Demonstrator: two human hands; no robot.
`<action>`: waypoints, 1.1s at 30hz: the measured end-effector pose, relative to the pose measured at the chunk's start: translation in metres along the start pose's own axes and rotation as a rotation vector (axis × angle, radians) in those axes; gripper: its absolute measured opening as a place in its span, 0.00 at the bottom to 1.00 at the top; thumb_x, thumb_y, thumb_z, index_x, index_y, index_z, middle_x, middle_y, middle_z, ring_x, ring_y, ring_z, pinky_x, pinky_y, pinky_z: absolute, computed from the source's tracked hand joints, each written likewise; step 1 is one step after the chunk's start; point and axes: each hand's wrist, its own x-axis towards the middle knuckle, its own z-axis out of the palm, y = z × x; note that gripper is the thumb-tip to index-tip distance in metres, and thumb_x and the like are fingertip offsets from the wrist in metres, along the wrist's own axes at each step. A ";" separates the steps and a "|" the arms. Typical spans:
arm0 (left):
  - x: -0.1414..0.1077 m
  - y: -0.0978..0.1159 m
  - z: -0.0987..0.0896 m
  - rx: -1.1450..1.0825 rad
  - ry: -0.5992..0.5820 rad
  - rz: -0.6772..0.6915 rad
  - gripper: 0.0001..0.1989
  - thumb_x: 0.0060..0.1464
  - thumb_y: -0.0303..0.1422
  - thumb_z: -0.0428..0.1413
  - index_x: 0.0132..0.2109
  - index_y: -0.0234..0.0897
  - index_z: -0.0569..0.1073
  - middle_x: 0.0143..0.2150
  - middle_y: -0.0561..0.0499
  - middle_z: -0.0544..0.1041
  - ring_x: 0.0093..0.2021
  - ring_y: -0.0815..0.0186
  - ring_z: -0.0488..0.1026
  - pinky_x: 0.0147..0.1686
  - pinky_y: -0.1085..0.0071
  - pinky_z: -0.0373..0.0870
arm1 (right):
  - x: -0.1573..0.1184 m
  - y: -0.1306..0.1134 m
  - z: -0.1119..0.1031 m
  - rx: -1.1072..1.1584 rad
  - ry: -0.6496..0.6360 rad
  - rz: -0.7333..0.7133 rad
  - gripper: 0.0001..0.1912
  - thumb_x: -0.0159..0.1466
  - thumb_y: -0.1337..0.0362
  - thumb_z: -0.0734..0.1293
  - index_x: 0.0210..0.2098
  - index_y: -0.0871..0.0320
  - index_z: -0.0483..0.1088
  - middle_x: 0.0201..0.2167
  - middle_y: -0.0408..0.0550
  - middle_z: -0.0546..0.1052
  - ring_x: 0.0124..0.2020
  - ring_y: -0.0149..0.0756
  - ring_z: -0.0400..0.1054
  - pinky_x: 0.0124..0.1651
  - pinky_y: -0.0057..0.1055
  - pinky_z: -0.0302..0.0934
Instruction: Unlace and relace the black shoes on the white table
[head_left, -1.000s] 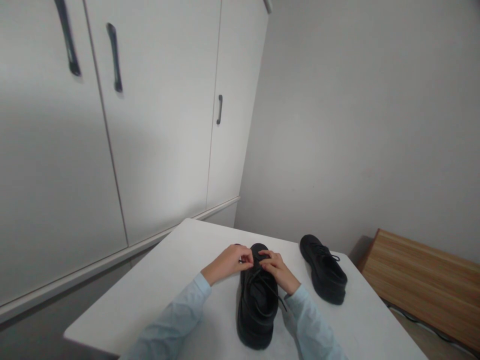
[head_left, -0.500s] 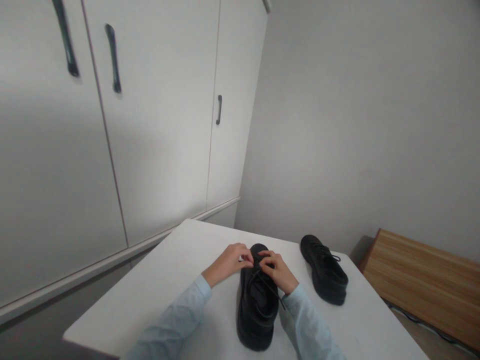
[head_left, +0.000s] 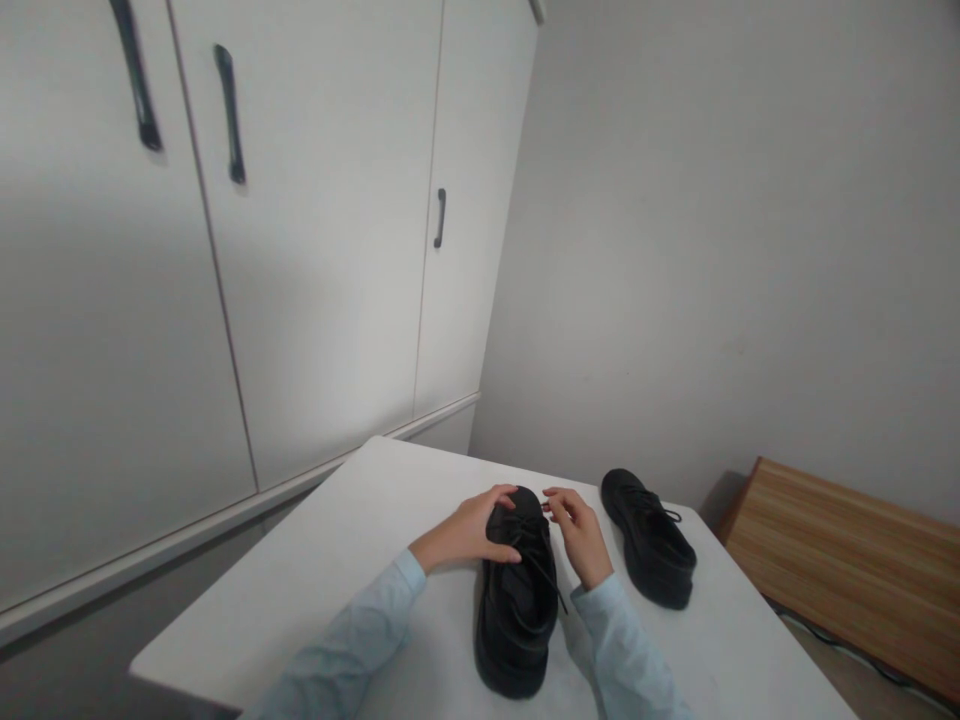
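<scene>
A black lace-up shoe (head_left: 517, 655) stands on the white table, its toe pointing away from me and its heel towards me. My left hand (head_left: 476, 525) grips it from the left around the lacing, thumb and fingers apart over its top. On the shoe's right side, my right hand (head_left: 577, 525) is raised near the toe, thumb and fingertips pinched on a dark shoelace (head_left: 545, 507). Another lace end trails down the shoe's right side. The fingers partly hide the front lacing.
The matching black shoe (head_left: 652, 545) stands to the right near the table's far edge. White cabinets (head_left: 322, 250) with dark handles line the left, and a grey wall (head_left: 712, 250) rises behind. A wood-grain board (head_left: 847, 560) lies beyond the white table (head_left: 300, 590) at right.
Both hands were pinching close together over the laces. My left hand has spread onto the shoe, and my right hand has moved right, away from the lacing.
</scene>
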 end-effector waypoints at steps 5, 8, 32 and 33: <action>0.000 0.001 -0.002 -0.082 -0.035 0.006 0.41 0.38 0.40 0.65 0.59 0.38 0.58 0.52 0.43 0.70 0.53 0.59 0.67 0.54 0.63 0.60 | 0.003 -0.001 -0.008 0.279 0.056 0.039 0.15 0.59 0.51 0.63 0.32 0.58 0.69 0.38 0.50 0.74 0.35 0.38 0.72 0.39 0.38 0.67; -0.001 0.005 -0.004 -0.043 -0.058 0.004 0.33 0.41 0.40 0.64 0.55 0.38 0.65 0.53 0.45 0.70 0.53 0.58 0.66 0.54 0.63 0.60 | 0.005 -0.006 -0.014 0.478 0.132 0.053 0.13 0.58 0.53 0.65 0.29 0.57 0.66 0.38 0.46 0.75 0.33 0.36 0.74 0.42 0.38 0.67; -0.003 0.012 -0.004 -0.022 -0.076 -0.013 0.27 0.44 0.37 0.61 0.52 0.39 0.66 0.51 0.47 0.70 0.50 0.59 0.67 0.52 0.63 0.60 | 0.011 -0.001 -0.074 0.467 0.331 0.071 0.14 0.52 0.54 0.70 0.28 0.57 0.68 0.17 0.34 0.63 0.17 0.24 0.57 0.28 0.28 0.61; -0.003 0.012 -0.004 -0.019 -0.072 -0.007 0.27 0.45 0.37 0.61 0.53 0.39 0.65 0.51 0.47 0.70 0.50 0.59 0.67 0.53 0.63 0.60 | 0.011 -0.002 -0.074 0.402 0.297 0.067 0.14 0.52 0.54 0.70 0.29 0.58 0.69 0.16 0.35 0.64 0.18 0.26 0.58 0.29 0.29 0.61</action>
